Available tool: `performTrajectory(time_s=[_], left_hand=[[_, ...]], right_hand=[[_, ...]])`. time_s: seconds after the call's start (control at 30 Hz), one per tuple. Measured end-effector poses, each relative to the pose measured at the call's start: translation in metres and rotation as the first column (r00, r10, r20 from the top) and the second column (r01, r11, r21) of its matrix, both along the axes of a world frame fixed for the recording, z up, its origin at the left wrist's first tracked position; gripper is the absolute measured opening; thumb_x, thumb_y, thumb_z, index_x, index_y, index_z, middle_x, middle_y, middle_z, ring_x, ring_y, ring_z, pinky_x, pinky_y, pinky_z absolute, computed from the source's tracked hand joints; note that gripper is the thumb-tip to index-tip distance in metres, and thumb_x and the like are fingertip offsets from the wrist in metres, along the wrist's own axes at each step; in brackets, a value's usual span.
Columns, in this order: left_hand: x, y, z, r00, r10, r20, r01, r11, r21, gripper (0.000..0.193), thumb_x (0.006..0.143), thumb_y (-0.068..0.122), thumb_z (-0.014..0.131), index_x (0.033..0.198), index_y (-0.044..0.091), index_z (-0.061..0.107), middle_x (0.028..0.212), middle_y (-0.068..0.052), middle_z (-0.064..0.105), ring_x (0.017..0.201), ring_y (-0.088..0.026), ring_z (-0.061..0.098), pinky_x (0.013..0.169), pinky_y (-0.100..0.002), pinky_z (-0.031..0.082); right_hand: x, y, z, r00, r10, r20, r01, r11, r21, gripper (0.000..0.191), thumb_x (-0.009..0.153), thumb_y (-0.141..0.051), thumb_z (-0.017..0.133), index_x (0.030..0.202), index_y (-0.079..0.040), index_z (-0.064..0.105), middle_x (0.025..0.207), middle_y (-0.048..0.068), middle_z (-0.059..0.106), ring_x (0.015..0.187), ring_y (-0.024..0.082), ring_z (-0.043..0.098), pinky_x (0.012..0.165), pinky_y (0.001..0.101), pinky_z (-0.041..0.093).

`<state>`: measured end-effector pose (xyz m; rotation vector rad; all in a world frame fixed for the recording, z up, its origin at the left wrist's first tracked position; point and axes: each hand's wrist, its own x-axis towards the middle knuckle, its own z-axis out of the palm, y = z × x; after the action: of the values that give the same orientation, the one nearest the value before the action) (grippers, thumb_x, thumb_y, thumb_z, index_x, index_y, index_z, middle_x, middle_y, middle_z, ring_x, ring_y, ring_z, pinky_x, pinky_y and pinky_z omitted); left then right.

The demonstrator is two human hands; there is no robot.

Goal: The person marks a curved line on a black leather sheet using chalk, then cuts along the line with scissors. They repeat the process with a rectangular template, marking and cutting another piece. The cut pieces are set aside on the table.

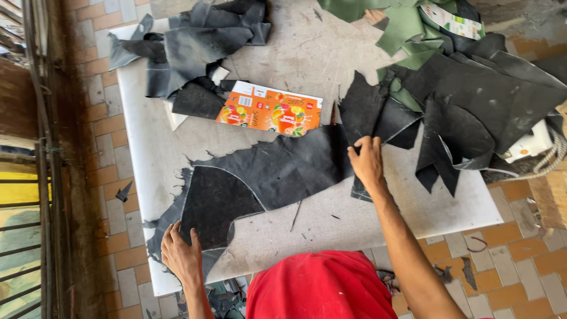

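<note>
A large black leather-like sheet point(289, 168) lies spread across a white board point(142, 159). On its left end sits a darker curved piece point(215, 204) with a pale outline. My left hand point(180, 257) presses flat on the near left edge of that piece, fingers apart. With its fingers spread, my right hand point(367, 162) rests on the sheet's right end, where it meets other black scraps. Neither hand grips anything. A red cloth-covered shape point(322, 286) fills the bottom centre between my arms.
A flattened orange carton point(269, 112) lies behind the sheet. Black scraps are piled at the back left point(195, 41) and right point(484, 100), with green pieces point(407, 29) at the back. A rope point(549, 159) hangs at the right. Brick-tile floor point(514, 260) surrounds the board; a metal railing point(41, 177) runs along the left.
</note>
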<state>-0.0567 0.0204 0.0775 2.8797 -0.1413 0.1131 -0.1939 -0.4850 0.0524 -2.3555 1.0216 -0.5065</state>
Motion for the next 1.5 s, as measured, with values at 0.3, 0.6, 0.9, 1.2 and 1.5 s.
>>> performTrajectory(time_s=[0.3,0.6,0.9,1.2,1.5], left_hand=[[0.007,0.024,-0.003,0.981,0.076,-0.181,-0.047,0.986,0.158,0.07,0.086,0.04,0.079,0.143,0.008,0.055,0.119,-0.018,0.068,0.101,-0.036,0.068,0.091,-0.054,0.049],[0.081,-0.085,0.078,0.882,-0.345,-0.321,0.059,0.756,-0.652,0.039,0.091,0.032,0.073,0.11,-0.002,0.066,0.088,-0.009,0.071,0.077,-0.015,0.063,0.07,-0.033,0.052],[0.124,-0.192,0.182,0.521,-0.848,0.1,0.213,0.016,-0.977,0.075,0.107,0.019,0.063,0.166,0.012,0.018,0.172,-0.012,0.028,0.161,-0.025,0.023,0.129,-0.042,0.021],[0.022,-0.023,0.051,0.911,-0.313,-0.27,-0.058,0.55,-0.833,0.043,0.103,0.021,0.056,0.143,0.007,0.047,0.139,-0.011,0.065,0.131,-0.025,0.061,0.108,-0.039,0.05],[-0.113,0.062,-0.031,0.96,0.131,-0.246,-0.254,0.773,-0.581,0.027,0.093,0.013,0.066,0.118,0.002,0.063,0.114,-0.014,0.073,0.103,-0.028,0.072,0.089,-0.039,0.054]], right_hand=[[-0.035,-0.048,0.021,0.986,-0.134,-0.103,0.094,0.94,-0.329,0.027,0.079,-0.007,0.08,0.104,-0.008,0.069,0.113,0.021,0.057,0.107,0.043,0.053,0.089,0.0533,0.04],[0.052,0.0,0.035,0.933,0.247,0.262,-0.314,0.915,0.255,0.024,0.093,-0.006,0.065,0.116,-0.01,0.067,0.113,0.008,0.066,0.107,0.029,0.065,0.097,0.0386,0.054],[0.065,0.031,0.051,0.855,0.493,-0.159,-0.518,0.824,-0.231,0.029,0.086,-0.027,0.08,0.111,-0.014,0.075,0.118,0.007,0.057,0.116,0.03,0.049,0.096,0.0519,0.037],[0.023,0.028,0.046,0.854,0.462,-0.241,-0.414,0.882,0.223,0.027,0.107,-0.033,0.062,0.106,-0.009,0.074,0.096,0.015,0.075,0.094,0.036,0.072,0.082,0.0473,0.055],[0.078,0.023,0.016,0.78,0.31,-0.543,-0.321,0.944,0.078,0.039,0.08,-0.035,0.087,0.101,-0.004,0.075,0.101,0.023,0.074,0.099,0.044,0.07,0.088,0.0504,0.055]])
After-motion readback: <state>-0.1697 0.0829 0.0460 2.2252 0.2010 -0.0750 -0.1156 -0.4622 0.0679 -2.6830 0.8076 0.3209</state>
